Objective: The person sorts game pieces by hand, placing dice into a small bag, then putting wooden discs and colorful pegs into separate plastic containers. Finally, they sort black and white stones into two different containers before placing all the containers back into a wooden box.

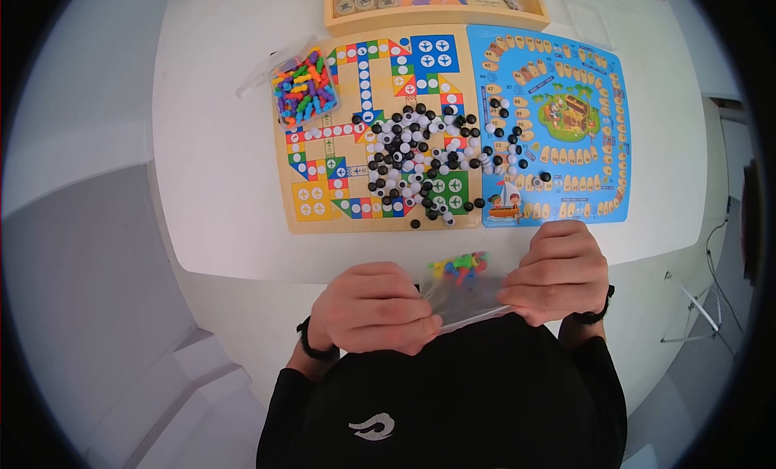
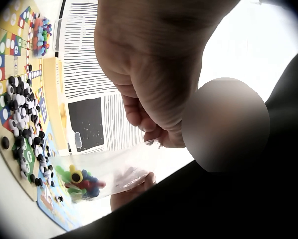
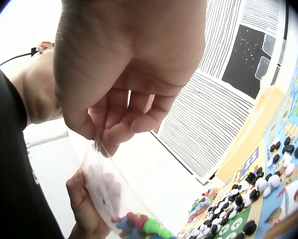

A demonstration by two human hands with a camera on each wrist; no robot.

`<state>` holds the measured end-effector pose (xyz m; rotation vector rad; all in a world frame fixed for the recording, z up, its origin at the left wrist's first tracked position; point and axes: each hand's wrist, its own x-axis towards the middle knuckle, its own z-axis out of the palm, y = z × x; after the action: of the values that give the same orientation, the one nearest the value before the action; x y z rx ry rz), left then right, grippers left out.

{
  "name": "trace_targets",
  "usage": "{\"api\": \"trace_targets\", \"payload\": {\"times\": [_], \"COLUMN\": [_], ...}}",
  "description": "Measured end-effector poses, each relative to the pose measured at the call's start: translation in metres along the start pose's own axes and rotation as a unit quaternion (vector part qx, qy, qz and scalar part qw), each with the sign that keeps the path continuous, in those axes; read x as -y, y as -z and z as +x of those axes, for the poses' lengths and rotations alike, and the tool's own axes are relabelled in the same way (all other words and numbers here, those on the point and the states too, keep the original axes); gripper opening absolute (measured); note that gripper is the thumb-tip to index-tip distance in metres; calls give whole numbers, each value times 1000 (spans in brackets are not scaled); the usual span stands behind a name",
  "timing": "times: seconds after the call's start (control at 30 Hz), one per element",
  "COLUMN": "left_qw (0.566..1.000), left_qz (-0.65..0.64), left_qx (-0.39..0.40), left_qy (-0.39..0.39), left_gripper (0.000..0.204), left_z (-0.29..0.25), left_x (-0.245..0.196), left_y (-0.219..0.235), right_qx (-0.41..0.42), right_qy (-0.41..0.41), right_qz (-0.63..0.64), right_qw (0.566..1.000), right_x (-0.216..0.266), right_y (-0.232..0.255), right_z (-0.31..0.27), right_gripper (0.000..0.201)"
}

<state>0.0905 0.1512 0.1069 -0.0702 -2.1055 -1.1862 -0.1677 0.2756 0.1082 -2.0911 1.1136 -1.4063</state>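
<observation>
A clear plastic bag (image 1: 469, 303) hangs between the two hands near the table's front edge. Small game pieces (image 1: 461, 265) in green, yellow, red and blue lie at the bag's far end. My left hand (image 1: 373, 307) pinches one corner of the bag's edge nearest the body. At the opposite corner, my right hand (image 1: 558, 276) pinches the same edge between thumb and fingers. The right wrist view shows the bag (image 3: 103, 186) sloping down from the right fingertips, its coloured pieces (image 3: 144, 225) gathered low. Pieces also show through the film in the left wrist view.
Beyond the hands lie a ludo-style board (image 1: 303, 166) and a blue path board (image 1: 602, 158). Black and white go stones (image 1: 412, 158) are scattered over both. An open plastic box of coloured pieces (image 1: 305, 87) stands at left. A wooden tray (image 1: 436, 18) sits at the back.
</observation>
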Motion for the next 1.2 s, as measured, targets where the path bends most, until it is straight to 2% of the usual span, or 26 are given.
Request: {"api": "trace_targets", "payload": {"times": [0.13,0.2,0.23,0.3,0.4,0.53,0.6,0.77,1.0,1.2], "left_qw": [1000,998,998,991,990,992,992,992,988,985], "left_qz": [-8,-31,-31,17,76,69,72,59,-6,-8], "left_qx": [-18,-16,-15,27,48,59,36,56,93,119], "left_qy": [6,58,58,130,111,91,96,96,125,124], "left_gripper": [21,18,18,25,29,25,23,21,26,25], "left_z": [-2,-2,1,11,15,21,21,20,21,27], "left_x": [3,7,7,5,6,3,2,1,-2,-4], "left_y": [0,0,3,9,2,-11,-12,-6,-3,-4], "right_qx": [-1,-16,-17,9,8,13,-37,-40,-42,-42], "right_qy": [-7,-9,-9,-14,-14,-17,-8,7,20,24], "right_qz": [0,-17,-17,-58,-95,-96,-87,-59,-48,-15], "right_qw": [1000,1000,1000,998,995,995,995,997,998,999], "right_x": [-1,0,1,3,6,6,6,1,2,2], "right_y": [3,0,0,1,-12,-26,-33,-43,-40,-33], "right_z": [-7,-7,-5,1,7,13,16,14,11,2], "right_gripper": [18,17,17,16,16,17,17,18,21,20]}}
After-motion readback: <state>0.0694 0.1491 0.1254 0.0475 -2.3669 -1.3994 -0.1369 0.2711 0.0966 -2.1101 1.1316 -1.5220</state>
